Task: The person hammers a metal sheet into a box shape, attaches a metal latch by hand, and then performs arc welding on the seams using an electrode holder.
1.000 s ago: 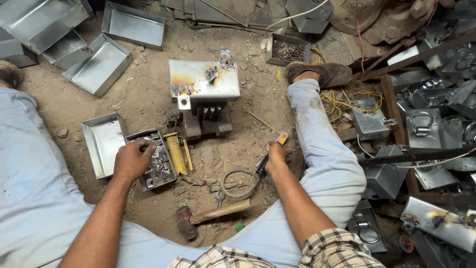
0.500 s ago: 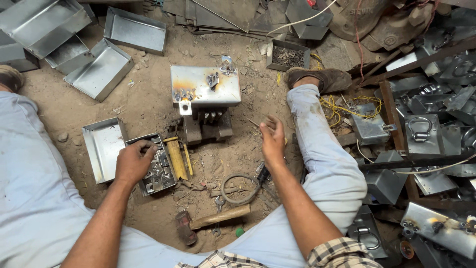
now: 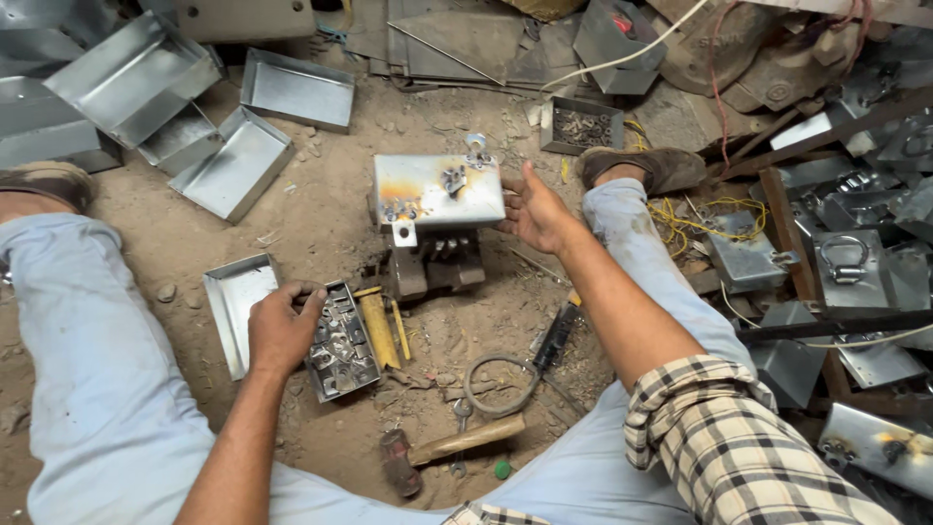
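I sit on a dirt floor with my legs spread. My left hand [image 3: 282, 326] rests with curled fingers on the edge of a small metal tray of metal fittings [image 3: 342, 355]; whether it holds a fitting I cannot tell. My right hand [image 3: 533, 212] is spread open, its fingers at the right end of a scorched sheet-metal box [image 3: 437, 190] that sits on a dark metal block [image 3: 437, 267]. A black-handled tool [image 3: 556, 335] lies on the ground below my right forearm.
An empty metal tray [image 3: 233, 306] lies left of the fittings tray. A hammer [image 3: 442, 449], a wire ring [image 3: 501, 384] and yellow-handled tools [image 3: 377, 329] lie between my legs. Sheet-metal boxes [image 3: 126, 83] are piled top left; metal parts with ring handles [image 3: 844, 261] and scrap fill the right.
My right hand let go of the black-handled tool on the ground and moved up to the right end of the scorched box. My left hand stayed on the fittings tray.
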